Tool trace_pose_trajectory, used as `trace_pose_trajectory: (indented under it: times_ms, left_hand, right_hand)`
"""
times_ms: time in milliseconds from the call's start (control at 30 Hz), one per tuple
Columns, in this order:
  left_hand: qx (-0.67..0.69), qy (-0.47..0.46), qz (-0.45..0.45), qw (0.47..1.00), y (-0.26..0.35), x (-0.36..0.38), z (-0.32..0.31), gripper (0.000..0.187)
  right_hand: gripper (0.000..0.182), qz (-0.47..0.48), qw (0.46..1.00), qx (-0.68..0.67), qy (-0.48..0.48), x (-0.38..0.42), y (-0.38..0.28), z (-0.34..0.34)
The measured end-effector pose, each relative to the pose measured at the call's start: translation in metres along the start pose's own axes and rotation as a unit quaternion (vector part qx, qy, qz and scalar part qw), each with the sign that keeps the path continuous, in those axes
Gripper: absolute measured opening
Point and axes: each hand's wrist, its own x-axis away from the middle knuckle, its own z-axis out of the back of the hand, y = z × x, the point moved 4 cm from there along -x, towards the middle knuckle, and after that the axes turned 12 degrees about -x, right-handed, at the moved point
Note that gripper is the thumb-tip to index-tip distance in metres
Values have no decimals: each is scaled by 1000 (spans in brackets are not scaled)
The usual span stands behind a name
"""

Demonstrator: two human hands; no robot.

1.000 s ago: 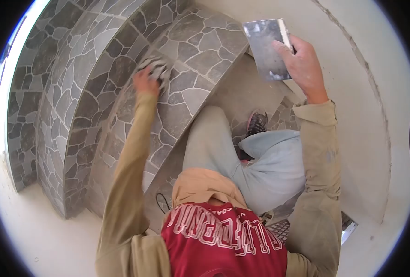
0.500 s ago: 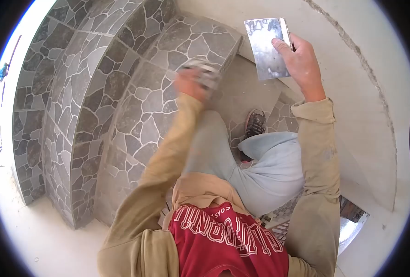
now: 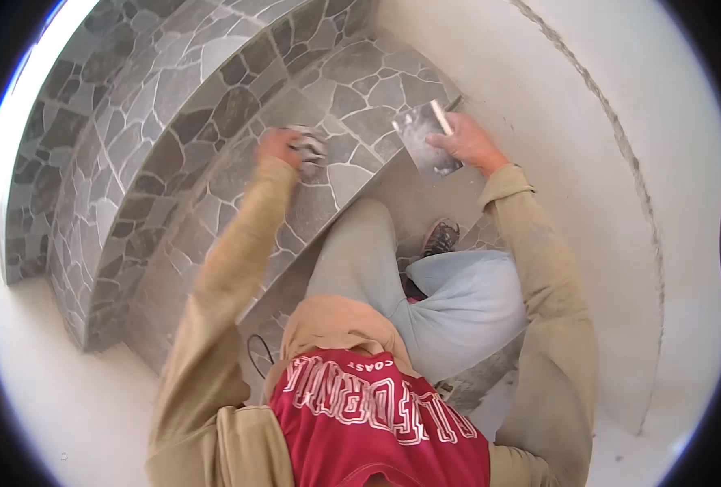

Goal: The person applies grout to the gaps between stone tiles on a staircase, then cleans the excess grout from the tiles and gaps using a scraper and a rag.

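My left hand (image 3: 278,148) is closed on a crumpled black-and-white cloth (image 3: 310,149), blurred by motion, over the stone-patterned step (image 3: 352,183). My right hand (image 3: 470,146) grips a flat, shiny metal plate (image 3: 422,140) by its pale, thicker edge, with the thumb on its face. Grey smears mark the metal. The plate overlaps the step's front edge in this view and is tilted.
More curved steps (image 3: 166,138) with the same stone pattern rise at the left. A cream wall (image 3: 572,187) with a rough crack line stands on the right. My bent legs (image 3: 458,316) and a dark shoe (image 3: 442,237) are below the step. A thin black cable (image 3: 252,353) loops near my left side.
My right hand has lowered the plate and moved it left, toward the step. My left hand with the cloth has shifted left over the step. The view has turned slightly.
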Motion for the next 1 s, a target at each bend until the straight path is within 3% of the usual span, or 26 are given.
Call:
trace_pose_trajectory:
  times_ms: [33, 100, 167, 300, 400, 500, 567, 633, 700, 733, 800, 900, 933, 1000]
  left_hand:
    - [-44, -75, 32, 996, -44, -5, -4, 30]
    - [-146, -73, 69, 984, -80, -2, 10, 27]
    - [-127, -28, 64, 989, -82, 4, 10, 24]
    - [-65, 40, 14, 997, -79, 11, 15, 17]
    - [-60, 57, 4, 997, -78, 13, 18, 18]
    - [-83, 50, -7, 995, -76, 10, 19, 17]
    - [-93, 45, -8, 995, -77, 13, 16, 16]
    - [-97, 59, 14, 993, -77, 9, 14, 12]
    - [-89, 55, 11, 994, -76, 8, 17, 12]
    - [-85, 48, 10, 995, -75, 9, 17, 11]
    - [-96, 63, 11, 993, -75, 6, 14, 11]
    - [-105, 74, 9, 992, -79, 11, 13, 12]
    - [-102, 76, 0, 992, -78, 8, 13, 12]
    - [-100, 64, 7, 993, -75, 7, 16, 12]
  right_hand:
    - [33, -6, 994, 100, -42, -9, 6, -11]
    - [36, 27, 993, 110, -44, -36, 32, -27]
    - [39, 55, 979, 195, -32, -63, 52, -29]
    - [44, -14, 988, 143, -53, -84, 80, -46]
    - [47, 35, 984, 141, -103, -88, 84, -77]
    - [47, 49, 976, 210, -42, -94, 77, -55]
    - [49, -67, 994, 80, -16, -98, 72, -36]
    - [46, 4, 987, 161, -19, -101, 100, -50]
    - [45, 90, 967, 235, -33, -85, 75, -71]
    - [45, 89, 967, 236, -32, -88, 72, -61]
    - [45, -89, 995, 40, -12, -97, 86, -37]
    - [47, -96, 989, 107, -36, -91, 89, -53]
    - [44, 152, 958, 239, -43, -80, 73, -76]
    - [45, 132, 957, 257, -18, -99, 94, -58]
